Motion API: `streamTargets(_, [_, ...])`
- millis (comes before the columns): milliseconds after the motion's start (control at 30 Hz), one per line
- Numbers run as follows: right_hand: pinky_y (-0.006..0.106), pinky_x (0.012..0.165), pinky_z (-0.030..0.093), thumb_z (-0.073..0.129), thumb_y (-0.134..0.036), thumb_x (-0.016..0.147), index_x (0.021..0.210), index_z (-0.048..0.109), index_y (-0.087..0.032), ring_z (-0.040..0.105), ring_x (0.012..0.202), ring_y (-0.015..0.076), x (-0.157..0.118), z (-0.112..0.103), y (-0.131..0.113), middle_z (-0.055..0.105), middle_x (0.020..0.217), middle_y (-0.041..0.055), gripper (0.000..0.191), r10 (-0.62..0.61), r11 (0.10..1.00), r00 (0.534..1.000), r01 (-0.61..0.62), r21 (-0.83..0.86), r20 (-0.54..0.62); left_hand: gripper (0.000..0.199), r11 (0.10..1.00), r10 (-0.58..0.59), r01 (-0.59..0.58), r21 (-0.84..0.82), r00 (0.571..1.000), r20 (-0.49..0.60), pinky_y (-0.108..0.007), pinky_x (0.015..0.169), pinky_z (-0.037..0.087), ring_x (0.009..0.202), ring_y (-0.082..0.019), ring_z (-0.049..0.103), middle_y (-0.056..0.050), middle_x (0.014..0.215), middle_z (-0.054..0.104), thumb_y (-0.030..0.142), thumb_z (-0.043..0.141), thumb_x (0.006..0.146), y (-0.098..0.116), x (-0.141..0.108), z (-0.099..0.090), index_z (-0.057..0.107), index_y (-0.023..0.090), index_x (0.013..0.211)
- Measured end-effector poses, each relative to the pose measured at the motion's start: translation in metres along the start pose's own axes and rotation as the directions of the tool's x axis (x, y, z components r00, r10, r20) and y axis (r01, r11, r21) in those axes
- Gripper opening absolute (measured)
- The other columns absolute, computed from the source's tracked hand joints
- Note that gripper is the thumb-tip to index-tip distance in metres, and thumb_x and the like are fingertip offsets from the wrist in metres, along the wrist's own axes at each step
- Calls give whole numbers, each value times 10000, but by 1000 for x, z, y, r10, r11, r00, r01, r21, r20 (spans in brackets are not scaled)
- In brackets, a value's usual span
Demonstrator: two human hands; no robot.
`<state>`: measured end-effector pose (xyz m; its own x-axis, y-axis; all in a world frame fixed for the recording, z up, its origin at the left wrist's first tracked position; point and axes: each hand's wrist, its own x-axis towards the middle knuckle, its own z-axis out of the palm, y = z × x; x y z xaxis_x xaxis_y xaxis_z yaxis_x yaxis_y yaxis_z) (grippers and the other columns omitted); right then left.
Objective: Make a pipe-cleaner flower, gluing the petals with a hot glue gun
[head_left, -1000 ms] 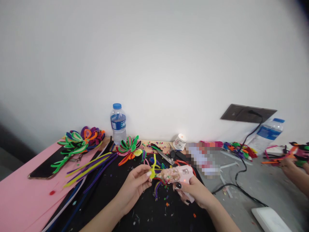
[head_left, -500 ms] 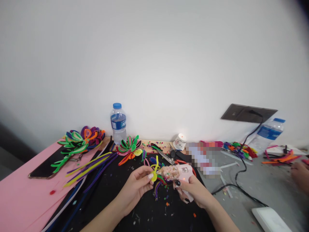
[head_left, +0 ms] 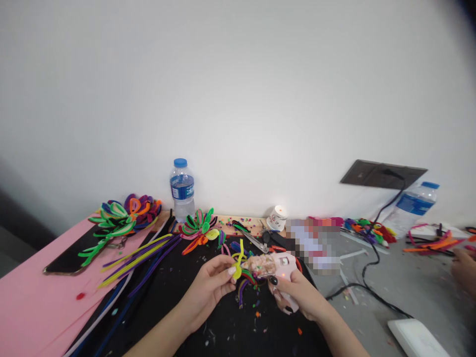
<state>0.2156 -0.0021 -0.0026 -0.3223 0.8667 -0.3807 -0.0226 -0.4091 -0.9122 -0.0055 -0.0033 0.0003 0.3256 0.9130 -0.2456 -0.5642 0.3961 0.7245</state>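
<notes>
Between the thumb and fingers of my left hand (head_left: 213, 282) is a small yellow pipe-cleaner piece (head_left: 238, 267), coiled below with one end sticking up. My right hand (head_left: 293, 292) is wrapped round the handle of a pale pink glue gun (head_left: 284, 267), whose small light glows orange. The gun's nozzle end points left at the yellow piece; whether they touch is hard to tell. Just under the gun, green, red and purple pipe-cleaner loops (head_left: 245, 287) lie on the black mat (head_left: 219, 327).
Pipe-cleaner flowers (head_left: 201, 228), a water bottle (head_left: 182, 191), loose pipe cleaners (head_left: 141, 260) and a phone (head_left: 70, 250) are at the left. Scissors (head_left: 255, 241) and a paper cup (head_left: 277, 218) stand behind my hands. A black cable (head_left: 375, 253) crosses the right side, near another person's hand (head_left: 463, 267).
The other person's hand at the right edge has shifted slightly right. My own hands, the yellow piece and the glue gun stay almost where they were.
</notes>
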Motion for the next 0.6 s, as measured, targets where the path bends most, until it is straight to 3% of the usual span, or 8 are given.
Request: streamTargets(600, [170,335,311,616,-485,699,589,468,-131,372,334,26,-1,1,-1,484,505,-33,399,-62,996,995,66,-58,74,125,1000,6,-6,1,1000,23,-180,596,428,617,-62,507,9,693,559,157,678,691,-3,1,-4,617,155,801])
